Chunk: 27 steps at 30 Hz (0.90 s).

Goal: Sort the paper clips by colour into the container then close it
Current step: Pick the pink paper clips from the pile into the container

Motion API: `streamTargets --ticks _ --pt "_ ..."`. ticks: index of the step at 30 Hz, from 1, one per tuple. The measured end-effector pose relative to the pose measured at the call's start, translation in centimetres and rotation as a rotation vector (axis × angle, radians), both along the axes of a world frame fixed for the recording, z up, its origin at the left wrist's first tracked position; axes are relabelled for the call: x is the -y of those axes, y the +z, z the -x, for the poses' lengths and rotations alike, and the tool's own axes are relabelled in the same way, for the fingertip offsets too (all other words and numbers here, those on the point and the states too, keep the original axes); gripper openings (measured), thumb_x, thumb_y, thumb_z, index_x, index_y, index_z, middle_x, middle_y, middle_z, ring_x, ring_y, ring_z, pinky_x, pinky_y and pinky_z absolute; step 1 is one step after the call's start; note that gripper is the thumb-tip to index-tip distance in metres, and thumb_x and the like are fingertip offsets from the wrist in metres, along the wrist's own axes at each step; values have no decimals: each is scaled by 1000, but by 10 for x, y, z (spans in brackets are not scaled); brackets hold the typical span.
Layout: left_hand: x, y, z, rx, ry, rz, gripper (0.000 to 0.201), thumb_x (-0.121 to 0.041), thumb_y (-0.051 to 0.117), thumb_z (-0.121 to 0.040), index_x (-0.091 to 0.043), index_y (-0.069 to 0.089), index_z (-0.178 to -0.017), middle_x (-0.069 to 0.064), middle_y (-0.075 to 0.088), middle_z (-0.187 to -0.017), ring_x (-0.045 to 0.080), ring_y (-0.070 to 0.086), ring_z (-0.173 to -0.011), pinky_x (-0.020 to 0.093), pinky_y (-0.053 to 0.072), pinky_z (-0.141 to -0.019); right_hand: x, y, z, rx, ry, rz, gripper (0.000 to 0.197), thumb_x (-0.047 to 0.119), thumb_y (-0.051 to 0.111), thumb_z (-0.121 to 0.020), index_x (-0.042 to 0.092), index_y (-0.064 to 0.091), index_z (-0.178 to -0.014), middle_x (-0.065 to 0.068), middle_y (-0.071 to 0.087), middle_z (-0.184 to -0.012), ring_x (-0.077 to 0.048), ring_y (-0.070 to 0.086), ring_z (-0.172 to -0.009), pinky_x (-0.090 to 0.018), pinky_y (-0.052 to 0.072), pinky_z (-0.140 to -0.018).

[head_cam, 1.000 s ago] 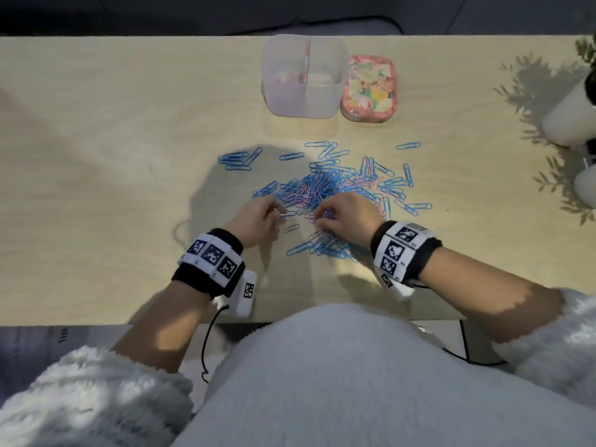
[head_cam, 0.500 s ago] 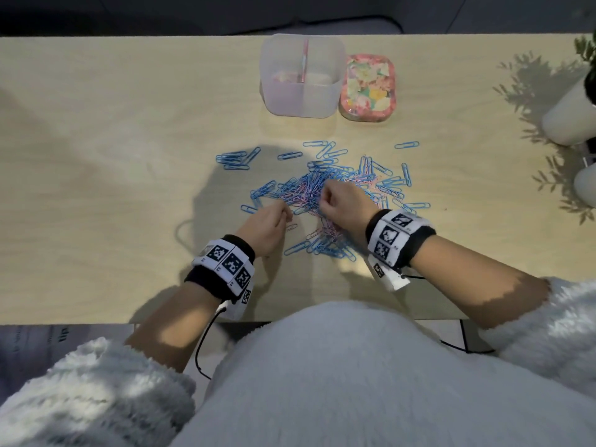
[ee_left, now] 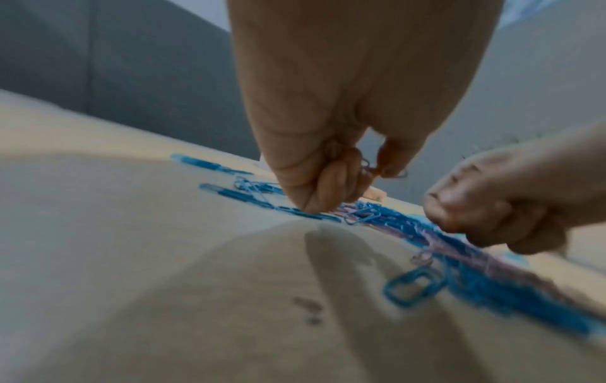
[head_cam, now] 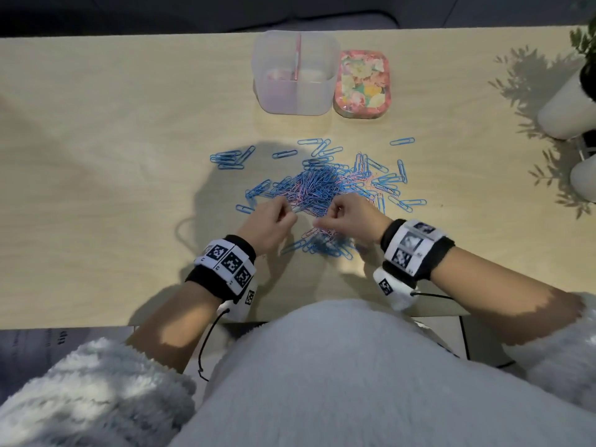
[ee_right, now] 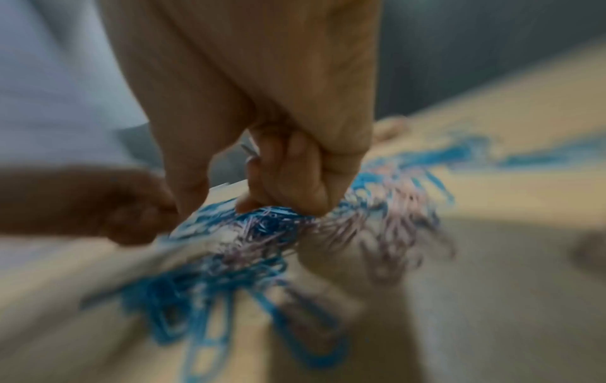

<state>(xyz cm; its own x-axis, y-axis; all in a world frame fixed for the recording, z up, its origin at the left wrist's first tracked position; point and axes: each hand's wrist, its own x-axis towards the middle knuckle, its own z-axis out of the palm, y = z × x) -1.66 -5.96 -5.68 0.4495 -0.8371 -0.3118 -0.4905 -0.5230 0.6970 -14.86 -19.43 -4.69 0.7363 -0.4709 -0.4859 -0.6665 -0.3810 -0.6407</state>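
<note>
Your left hand (head_cam: 270, 221) is curled at the near edge of the paper clip pile (head_cam: 322, 188) on the worktop (head_cam: 113, 156), pinching pink clips (ee_left: 377, 168) between thumb and fingertips. Your right hand (head_cam: 350, 217) is curled too, its fingers pressed into the pile; what it grips is too blurred to tell. The divided container (head_cam: 295, 72) stands well beyond the pile, open, with its floral lid (head_cam: 362, 83) just beside it.
</note>
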Motion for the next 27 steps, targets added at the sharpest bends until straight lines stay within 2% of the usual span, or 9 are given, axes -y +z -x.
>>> streamTargets --ticks 2,6,8,11,14,18,22,24,27 --pt "1 5 0 -210 121 51 23 -9 42 -89 -15 42 -67 -4 42 -62 10 36 -56 24 28 -53 -4 -2 4 -57 118 262 26 39 71 -74 18 58 -79 3 58 -72 -17 52 -70 -30 40 -66" --pt "4 8 -3 -568 264 60 29 -7 42 -89 -16 44 -62 -6 54 -54 9 37 -47 22 28 -50 -6 -8 4 -68 152 377 18 30 62 -82 16 62 -93 -8 67 -99 -30 60 -94 -33 44 -76" --pt "6 6 -5 -616 268 68 26 -6 46 -90 -16 47 -66 -6 59 -54 9 40 -46 19 33 -48 -2 -7 2 -34 129 361 14 23 58 -84 14 63 -93 -7 66 -98 -27 59 -92 -32 43 -75" --pt "9 7 -4 -643 256 51 18 -2 47 -92 -16 52 -81 -7 59 -48 1 44 -39 14 36 -45 13 0 -1 49 38 205 9 15 60 -83 9 66 -86 2 55 -65 -12 51 -63 -25 34 -58" --pt "12 10 1 -525 204 -22 19 -2 40 -93 -14 55 -88 -1 51 -59 -3 46 -42 12 39 -47 34 5 4 170 -150 -98 11 9 64 -83 9 62 -72 0 45 -52 -2 37 -39 -21 29 -46" --pt "12 7 9 -108 3 -104 18 -22 48 -93 -8 60 -92 2 56 -78 16 50 -73 27 39 -71 55 14 14 232 -288 -390 8 0 59 -83 1 63 -76 -5 57 -55 -9 43 -38 -22 33 -46" --pt "9 1 14 6 -104 -102 16 -23 58 -88 -9 57 -96 2 56 -84 18 51 -77 27 38 -69 60 16 19 327 -347 -682 18 -5 51 -88 6 60 -77 2 63 -52 -5 50 -41 -12 42 -42" --pt "8 -2 16 64 -180 -101 15 -19 57 -87 -9 55 -98 2 52 -82 20 48 -76 27 36 -67 58 15 19 343 -424 -781 24 -8 41 -90 6 60 -85 1 60 -50 -6 50 -43 -14 41 -41" --pt "8 -5 16 163 -244 -99 13 -14 56 -87 -6 55 -98 7 55 -91 22 49 -82 29 36 -72 57 14 18 318 -563 -956 29 -3 32 -80 7 59 -79 1 53 -47 -9 47 -41 -14 40 -42"
